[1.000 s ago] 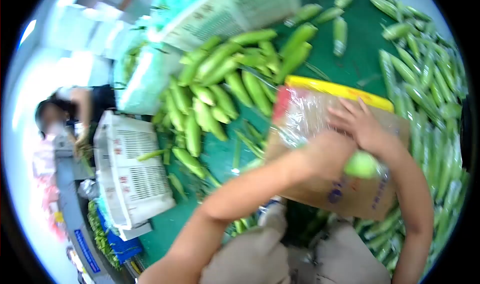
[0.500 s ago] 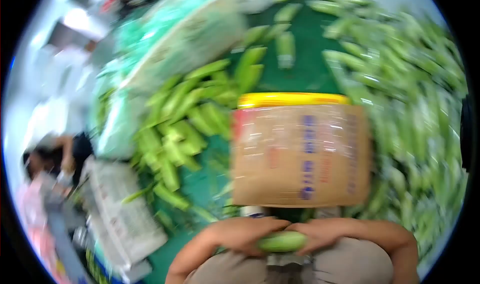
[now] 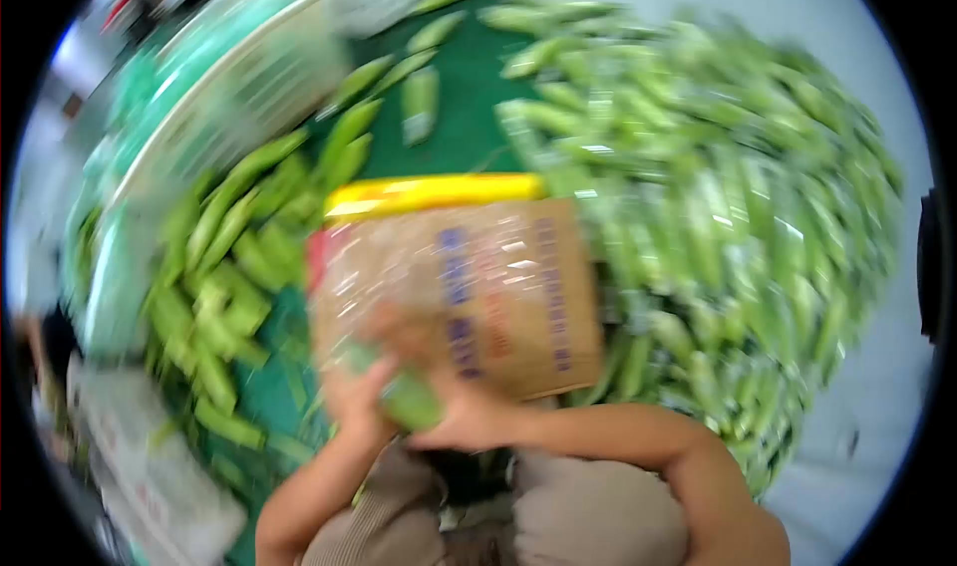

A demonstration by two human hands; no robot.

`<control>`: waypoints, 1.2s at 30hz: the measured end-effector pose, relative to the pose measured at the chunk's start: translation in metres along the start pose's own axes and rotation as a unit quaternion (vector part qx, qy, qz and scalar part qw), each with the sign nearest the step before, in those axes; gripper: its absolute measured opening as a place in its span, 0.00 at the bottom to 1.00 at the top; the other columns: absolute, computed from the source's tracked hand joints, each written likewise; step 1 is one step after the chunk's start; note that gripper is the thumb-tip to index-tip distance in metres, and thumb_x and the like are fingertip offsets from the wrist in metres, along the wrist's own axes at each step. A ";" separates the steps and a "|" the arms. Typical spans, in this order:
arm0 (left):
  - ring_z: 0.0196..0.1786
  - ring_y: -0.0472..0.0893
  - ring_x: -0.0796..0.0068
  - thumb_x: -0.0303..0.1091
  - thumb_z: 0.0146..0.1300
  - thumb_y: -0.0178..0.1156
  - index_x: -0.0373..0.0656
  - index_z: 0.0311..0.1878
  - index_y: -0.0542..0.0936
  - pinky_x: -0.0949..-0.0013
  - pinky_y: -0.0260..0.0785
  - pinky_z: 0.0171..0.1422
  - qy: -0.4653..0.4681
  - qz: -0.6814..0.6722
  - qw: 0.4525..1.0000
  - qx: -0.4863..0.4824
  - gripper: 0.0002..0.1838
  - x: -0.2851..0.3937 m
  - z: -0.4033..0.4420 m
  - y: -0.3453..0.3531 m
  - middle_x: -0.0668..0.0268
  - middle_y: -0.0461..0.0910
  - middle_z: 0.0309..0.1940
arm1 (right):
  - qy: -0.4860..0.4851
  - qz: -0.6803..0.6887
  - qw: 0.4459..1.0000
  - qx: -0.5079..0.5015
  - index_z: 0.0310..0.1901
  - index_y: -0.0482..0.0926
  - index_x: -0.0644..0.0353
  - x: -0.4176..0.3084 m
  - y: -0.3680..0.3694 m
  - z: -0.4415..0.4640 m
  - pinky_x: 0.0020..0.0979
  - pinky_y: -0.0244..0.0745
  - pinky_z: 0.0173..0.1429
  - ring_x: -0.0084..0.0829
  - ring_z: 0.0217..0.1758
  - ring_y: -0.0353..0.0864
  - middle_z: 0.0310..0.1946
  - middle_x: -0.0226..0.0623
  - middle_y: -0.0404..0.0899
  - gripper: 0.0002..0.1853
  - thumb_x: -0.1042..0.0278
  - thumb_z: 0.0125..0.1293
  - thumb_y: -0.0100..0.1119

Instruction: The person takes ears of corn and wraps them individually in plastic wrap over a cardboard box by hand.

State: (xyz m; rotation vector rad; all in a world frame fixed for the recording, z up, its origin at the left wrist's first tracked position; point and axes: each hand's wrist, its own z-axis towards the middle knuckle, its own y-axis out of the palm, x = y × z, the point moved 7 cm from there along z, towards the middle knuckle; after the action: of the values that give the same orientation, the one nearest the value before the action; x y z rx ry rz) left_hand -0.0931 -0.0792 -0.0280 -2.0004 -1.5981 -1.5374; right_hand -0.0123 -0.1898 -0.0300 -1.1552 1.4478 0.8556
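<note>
A green vegetable (image 3: 409, 399), like a husked corn cob, is held between my two hands above the lower left part of the cardboard (image 3: 518, 307). My left hand (image 3: 357, 392) is closed around its left side. My right hand (image 3: 464, 407) grips it from the right, fingers blurred by motion. Clear plastic film covers the cardboard's left part, and a yellow strip (image 3: 439, 192) runs along its far edge.
Unwrapped cobs (image 3: 224, 307) are heaped to the left on the green surface (image 3: 454, 108). A large pile of shiny, wrapped-looking cobs (image 3: 718, 217) covers the right. A crate with green plastic (image 3: 239, 88) stands at the upper left, another pale crate (image 3: 159, 456) at the lower left.
My hands have risen from near my lap to the cardboard's lower left with the vegetable between them. The view has swung right, so the surroundings sit further left.
</note>
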 end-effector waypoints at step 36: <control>0.59 0.81 0.61 0.18 0.52 0.66 0.41 0.68 0.78 0.62 0.74 0.64 0.338 0.567 0.744 -0.103 0.36 0.118 0.081 0.029 0.61 0.81 0.56 | -0.117 -0.543 0.831 0.033 0.58 0.84 0.46 0.021 -0.194 0.021 0.38 0.69 0.56 0.39 0.42 0.78 0.33 0.34 0.79 0.21 0.58 0.63 0.71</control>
State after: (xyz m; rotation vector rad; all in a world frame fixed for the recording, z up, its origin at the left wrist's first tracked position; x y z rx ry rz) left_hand -0.0324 0.0359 0.0382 -1.5595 0.1487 -1.5232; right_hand 0.1800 -0.2286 -0.0410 -1.4842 0.4229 0.1094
